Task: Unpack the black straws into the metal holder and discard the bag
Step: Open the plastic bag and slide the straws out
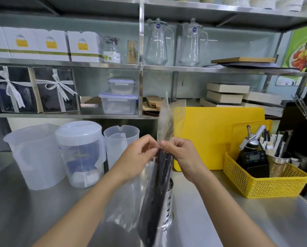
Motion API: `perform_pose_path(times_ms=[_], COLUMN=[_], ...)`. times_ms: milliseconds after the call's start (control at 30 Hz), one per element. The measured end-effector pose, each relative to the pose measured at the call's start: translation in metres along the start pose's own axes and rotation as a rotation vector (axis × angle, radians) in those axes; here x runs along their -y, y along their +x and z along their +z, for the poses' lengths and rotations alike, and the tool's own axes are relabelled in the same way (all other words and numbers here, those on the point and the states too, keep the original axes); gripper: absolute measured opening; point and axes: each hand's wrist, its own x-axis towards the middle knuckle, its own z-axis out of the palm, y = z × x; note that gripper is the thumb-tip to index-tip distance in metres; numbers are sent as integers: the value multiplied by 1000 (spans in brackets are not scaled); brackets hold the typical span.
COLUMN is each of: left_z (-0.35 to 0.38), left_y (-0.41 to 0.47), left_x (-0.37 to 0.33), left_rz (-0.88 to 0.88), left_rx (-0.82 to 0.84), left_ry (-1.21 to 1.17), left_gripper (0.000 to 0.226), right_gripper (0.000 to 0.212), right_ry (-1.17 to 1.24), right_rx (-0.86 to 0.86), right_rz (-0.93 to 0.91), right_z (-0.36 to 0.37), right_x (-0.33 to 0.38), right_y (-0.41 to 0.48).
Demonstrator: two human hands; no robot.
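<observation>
A clear plastic bag of black straws hangs upright in front of me, its open top sticking up above my fingers. My left hand pinches the bag's left side near the straw tops. My right hand pinches the right side, thumb touching the left fingers. The perforated metal holder stands on the steel counter just behind the bag, mostly hidden by the straws.
Three translucent plastic jugs stand at the left rear. A yellow cutting board leans behind the hands. A yellow basket with a timer, bottles and a cup of utensils sits at the right. Shelves run above the steel counter.
</observation>
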Motion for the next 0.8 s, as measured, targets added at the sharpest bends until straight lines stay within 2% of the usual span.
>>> perform_pose_path(times_ms=[100,200,300,367,400,467,500,600,800], left_z=[-2,-9,-23,-29,-31,-31,-30,-26,-26], left_y=[-1,-2,0,-3,-5,-9,-10,-11,-11], left_x=[2,6,9,8,7,6,6,3,3], left_rz=[-49,-141,-291,-324,-343,-405,-412,-386,-387], left_rx=[-106,-293,-469,-437,-364,-206,-182,-202,-215], left_ry=[-73,-154,-197,-289,-305,-170,-78,29,42], left_gripper=[19,25,25,10,21,60,61,17,24], right_gripper=[32,42,40,39,38,38,38,37,32], right_ry=[40,50,36,24,21,12,2,1,-92], right_rx=[-3,-85,-174,-241,-253,-249,-242,-208,-188], right_rz=[45,59,97,122,135,155,155,145,163], right_z=[-5,-15,-24,-29,-30,-29,-26,-19,-16], right_x=[-3,-8,-13,-17,-19,-21,-22,-24,-23], right_y=[4,7,7,7,7,7,7,8,7])
